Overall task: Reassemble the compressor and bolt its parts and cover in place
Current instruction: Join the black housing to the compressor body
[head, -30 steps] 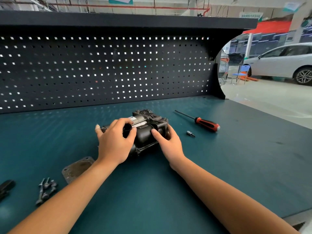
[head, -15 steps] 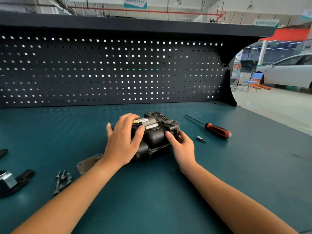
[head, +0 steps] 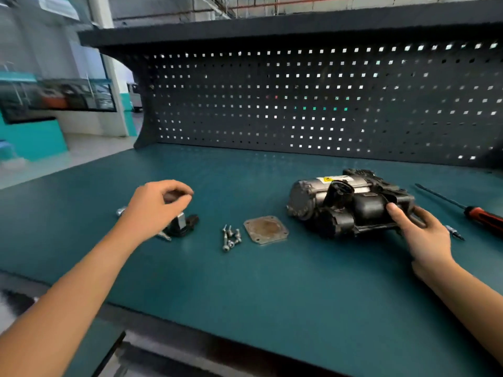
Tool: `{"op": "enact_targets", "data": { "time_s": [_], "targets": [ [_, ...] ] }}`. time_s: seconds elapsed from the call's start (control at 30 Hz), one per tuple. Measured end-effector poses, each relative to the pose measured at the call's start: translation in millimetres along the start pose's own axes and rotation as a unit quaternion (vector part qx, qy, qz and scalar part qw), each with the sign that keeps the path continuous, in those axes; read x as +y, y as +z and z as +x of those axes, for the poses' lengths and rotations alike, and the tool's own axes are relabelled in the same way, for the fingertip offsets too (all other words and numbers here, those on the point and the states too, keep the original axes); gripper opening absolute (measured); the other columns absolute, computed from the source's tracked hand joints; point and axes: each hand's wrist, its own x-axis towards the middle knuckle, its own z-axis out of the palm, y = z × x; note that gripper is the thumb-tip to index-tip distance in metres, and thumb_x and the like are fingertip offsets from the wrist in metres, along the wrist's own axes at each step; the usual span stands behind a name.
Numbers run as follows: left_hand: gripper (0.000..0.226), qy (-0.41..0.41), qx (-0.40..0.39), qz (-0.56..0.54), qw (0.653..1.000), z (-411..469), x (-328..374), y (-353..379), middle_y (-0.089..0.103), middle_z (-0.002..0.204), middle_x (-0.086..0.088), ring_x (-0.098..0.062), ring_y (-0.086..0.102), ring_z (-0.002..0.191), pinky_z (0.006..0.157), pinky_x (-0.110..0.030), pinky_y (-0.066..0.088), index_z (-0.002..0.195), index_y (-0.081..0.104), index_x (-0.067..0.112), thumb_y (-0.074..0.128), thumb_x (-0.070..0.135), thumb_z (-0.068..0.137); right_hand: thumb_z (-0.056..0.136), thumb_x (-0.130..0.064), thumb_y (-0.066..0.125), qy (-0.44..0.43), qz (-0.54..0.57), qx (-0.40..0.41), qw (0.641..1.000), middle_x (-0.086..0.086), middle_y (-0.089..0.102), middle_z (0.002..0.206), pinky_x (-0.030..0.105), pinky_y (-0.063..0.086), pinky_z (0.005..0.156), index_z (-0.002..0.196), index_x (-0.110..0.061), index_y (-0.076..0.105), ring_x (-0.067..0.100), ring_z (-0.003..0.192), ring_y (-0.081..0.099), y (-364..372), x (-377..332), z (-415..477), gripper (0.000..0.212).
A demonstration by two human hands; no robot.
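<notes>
The right hand point(head: 420, 234) grips the compressor point(head: 351, 202) at its right end, thumb laid on the black housing and fingers wrapped round the far side of that end. The compressor lies on the bench point(head: 272, 289), its silver cylinder toward the pegboard point(head: 326, 104).

The left hand point(head: 158, 208) hovers well to the left of the compressor, fingers curled with their tips close to the thumb; I cannot tell whether it pinches anything, since the frame is blurred there. Under that hand lies a black part point(head: 183, 225) with a silver block on it, partly hidden by the wrist.

Just left of the compressor a square plate point(head: 266, 230) lies flat, with a hole at each corner. Left of the plate, farther from the compressor, lies a small heap of bolts point(head: 230, 236). Right of the compressor, past the right hand, are a short bit point(head: 454, 232) and a screwdriver point(head: 481, 217) with a red and black handle.
</notes>
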Motion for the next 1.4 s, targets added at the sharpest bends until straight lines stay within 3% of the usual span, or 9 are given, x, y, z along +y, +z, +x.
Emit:
{"op": "enact_targets", "data": {
  "time_s": [0.2,0.3,0.5,0.73,0.87,0.93,1.13,1.3,1.4],
  "targets": [
    [0.015,0.006,-0.151,0.113,0.982,-16,3,20,0.060,0.069,0.025,0.008,0.056,0.060,0.060,-0.004,0.041,0.087,0.070,0.030,0.070,0.017,0.080,0.079,-0.032,0.073,0.007,0.006,-0.005,1.000,0.000,0.060,0.112,0.026,0.042,0.094,0.130,-0.009,0.053,0.012,0.102,0.059,2,2,0,0.059],
    [0.022,0.040,-0.234,0.184,0.954,-23,9,46,0.056,0.082,0.023,0.007,0.052,0.066,0.067,-0.014,0.042,0.101,0.064,0.033,0.069,0.033,0.081,0.080,-0.029,0.072,0.010,0.005,-0.005,1.000,0.001,0.061,0.109,0.024,0.042,0.090,0.127,-0.010,0.054,0.011,0.098,0.059,3,0,-1,0.053],
    [0.005,0.050,-0.221,0.262,0.938,-17,14,54,0.056,0.083,0.018,-0.003,0.052,0.076,0.070,-0.018,0.040,0.086,0.059,0.032,0.064,0.031,0.086,0.080,-0.028,0.073,0.018,-0.006,-0.001,1.000,-0.013,0.058,0.084,0.023,0.040,0.082,0.107,-0.020,0.050,0.004,0.080,0.057,4,-3,-5,0.037],
    [0.041,0.031,-0.132,0.176,0.975,-8,-4,47,0.062,0.059,0.025,0.009,0.056,0.054,0.053,-0.014,0.040,0.057,0.057,0.040,0.079,0.007,0.071,0.076,-0.023,0.077,0.024,0.010,-0.011,1.000,-0.012,0.065,0.083,0.011,0.044,0.066,0.087,-0.025,0.054,-0.001,0.074,0.061,1,1,-1,0.025],
    [0.055,0.165,-0.021,0.063,0.984,10,25,55,0.064,0.083,0.018,0.007,0.059,0.077,0.074,-0.011,0.047,0.069,0.062,0.042,0.074,-0.011,0.069,0.071,-0.023,0.081,0.032,0.016,-0.027,0.999,-0.001,0.069,0.094,0.011,0.046,0.068,0.101,-0.019,0.058,0.005,0.083,0.065,-3,-1,1,0.038],
    [0.039,0.247,0.013,-0.011,0.969,18,58,71,0.064,0.091,0.020,0.005,0.060,0.085,0.082,-0.006,0.046,0.079,0.065,0.031,0.072,-0.007,0.073,0.068,-0.025,0.082,0.042,0.012,-0.034,0.998,0.003,0.069,0.101,0.018,0.047,0.077,0.109,-0.014,0.058,0.011,0.093,0.066,-5,-2,3,0.048],
    [0.011,0.442,-0.081,-0.028,0.893,27,145,141,0.070,0.090,0.000,-0.005,0.062,0.086,0.086,-0.021,0.049,0.082,0.074,0.004,0.072,-0.003,0.074,0.068,-0.030,0.082,0.047,0.000,-0.028,0.998,0.007,0.070,0.106,0.032,0.049,0.094,0.109,-0.014,0.058,0.019,0.101,0.066,-4,3,5,0.051],
    [0.008,0.449,-0.110,0.037,0.886,31,162,177,0.073,0.082,0.000,-0.015,0.067,0.078,0.104,-0.045,0.025,0.079,0.073,0.008,0.069,0.003,0.075,0.071,-0.031,0.080,0.033,-0.001,-0.024,0.999,0.003,0.072,0.098,0.024,0.048,0.081,0.094,-0.023,0.057,0.015,0.094,0.067,-3,4,4,0.033],
    [0.008,0.429,-0.094,0.041,0.898,36,167,179,0.074,0.082,0.004,-0.013,0.069,0.075,0.104,-0.046,0.021,0.078,0.074,0.013,0.066,0.011,0.075,0.072,-0.032,0.079,0.035,-0.005,-0.025,0.999,0.005,0.070,0.103,0.022,0.047,0.080,0.101,-0.020,0.057,0.015,0.096,0.066,-4,3,5,0.038]
  ]
}}
